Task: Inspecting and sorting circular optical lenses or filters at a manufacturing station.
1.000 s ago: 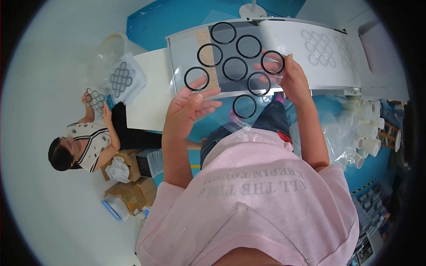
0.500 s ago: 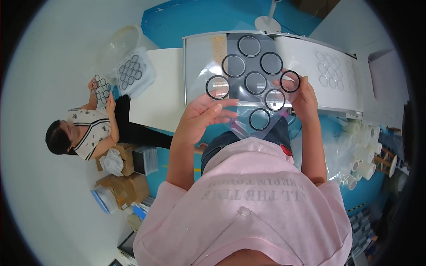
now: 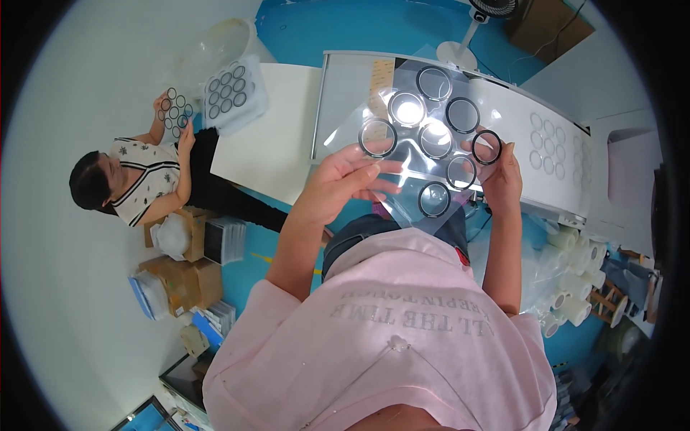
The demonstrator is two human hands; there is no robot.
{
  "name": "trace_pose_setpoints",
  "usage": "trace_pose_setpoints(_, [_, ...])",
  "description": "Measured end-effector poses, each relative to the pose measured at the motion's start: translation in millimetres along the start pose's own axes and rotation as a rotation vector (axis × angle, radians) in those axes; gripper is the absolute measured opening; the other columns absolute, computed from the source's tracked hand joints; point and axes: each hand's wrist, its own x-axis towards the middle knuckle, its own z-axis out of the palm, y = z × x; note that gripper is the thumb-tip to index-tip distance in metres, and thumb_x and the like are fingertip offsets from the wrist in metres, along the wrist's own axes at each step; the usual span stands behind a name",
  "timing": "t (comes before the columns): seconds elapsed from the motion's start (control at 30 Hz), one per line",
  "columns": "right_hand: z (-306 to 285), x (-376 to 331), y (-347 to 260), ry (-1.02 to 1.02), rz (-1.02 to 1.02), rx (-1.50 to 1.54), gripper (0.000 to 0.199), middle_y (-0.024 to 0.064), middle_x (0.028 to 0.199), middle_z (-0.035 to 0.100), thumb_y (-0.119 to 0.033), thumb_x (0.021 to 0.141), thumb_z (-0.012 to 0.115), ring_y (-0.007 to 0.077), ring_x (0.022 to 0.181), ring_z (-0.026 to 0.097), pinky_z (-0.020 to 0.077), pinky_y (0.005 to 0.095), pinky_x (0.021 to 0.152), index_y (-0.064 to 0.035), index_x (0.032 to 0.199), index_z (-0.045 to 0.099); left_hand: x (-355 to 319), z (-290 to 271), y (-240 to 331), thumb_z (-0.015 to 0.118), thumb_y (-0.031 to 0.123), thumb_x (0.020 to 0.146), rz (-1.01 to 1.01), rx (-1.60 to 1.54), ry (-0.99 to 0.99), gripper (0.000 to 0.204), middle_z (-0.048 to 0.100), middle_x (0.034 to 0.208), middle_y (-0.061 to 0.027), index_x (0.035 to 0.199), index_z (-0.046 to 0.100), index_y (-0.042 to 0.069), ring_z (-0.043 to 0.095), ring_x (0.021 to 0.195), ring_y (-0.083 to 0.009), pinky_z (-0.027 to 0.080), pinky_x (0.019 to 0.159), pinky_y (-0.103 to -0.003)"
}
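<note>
Between my hands I hold a clear plastic sheet (image 3: 411,192) tilted above the worktable, with several black-rimmed round pieces spread across it. My left hand (image 3: 351,176) grips its left edge, thumb on top and fingers under the film, beside a black ring (image 3: 378,154). At the right edge, my right hand (image 3: 501,179) pinches the sheet next to another black ring (image 3: 486,164), and some fingers show through from behind. Bright light reflects off the film near its middle. Beneath it lies the white and grey worktable (image 3: 338,93), partly hidden by the sheet.
A white sheet with round outlines (image 3: 564,140) covers the worktable's right part. At left, a co-worker (image 3: 154,172) holds a similar ringed sheet (image 3: 167,108) beside a stack of them (image 3: 248,108). Film rolls (image 3: 575,310), cardboard boxes (image 3: 183,284) and a fan (image 3: 471,32) stand around.
The view has shifted slightly. The sheet stays in both hands but is tilted differently, and bright glare now shows on its middle. The co-worker's sheet is turned a little.
</note>
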Motion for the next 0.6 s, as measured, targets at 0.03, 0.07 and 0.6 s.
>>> trace_pose_setpoints(0.03, [0.7, 0.2, -0.1, 0.009, -0.002, -0.005, 0.061, 0.0221, 0.106, 0.066, -0.041, 0.104, 0.026, 0.0239, 0.091, 0.066, 0.0553, 0.0326, 0.079, 0.0105, 0.134, 0.038, 0.0, -0.1, -0.5, 0.05, 0.017, 0.098, 0.009, 0.009, 0.005, 0.037, 0.063, 0.12, -0.017, 0.134, 0.048, 0.008, 0.068, 0.096, -0.0229, 0.052, 0.078, -0.03])
trace_pose_setpoints(0.07, [1.2, 0.5, -0.1, 0.019, -0.004, -0.011, 0.061, 0.0222, 0.106, 0.066, -0.041, 0.104, 0.026, 0.024, 0.092, 0.066, 0.0553, 0.0328, 0.079, 0.0103, 0.134, 0.038, 0.0, -0.9, -0.9, 0.05, 0.017, 0.098, 0.01, 0.007, 0.006, 0.037, 0.063, 0.12, -0.017, 0.134, 0.048, 0.008, 0.068, 0.096, -0.0229, 0.052, 0.078, -0.03])
trace_pose_setpoints(0.6, [2.9, 2.6, -1.0, -0.049, -0.068, 0.038, 0.058, 0.0205, 0.108, 0.066, -0.043, 0.103, 0.027, 0.0256, 0.103, 0.063, 0.0541, 0.0352, 0.077, 0.0059, 0.132, 0.043, -4.6, -1.8, 4.5, 0.05, 0.013, 0.098, 0.056, -0.016, -0.026, 0.042, 0.063, 0.12, -0.0157, 0.139, 0.043, 0.005, 0.068, 0.096, -0.02, 0.053, 0.075, -0.026])
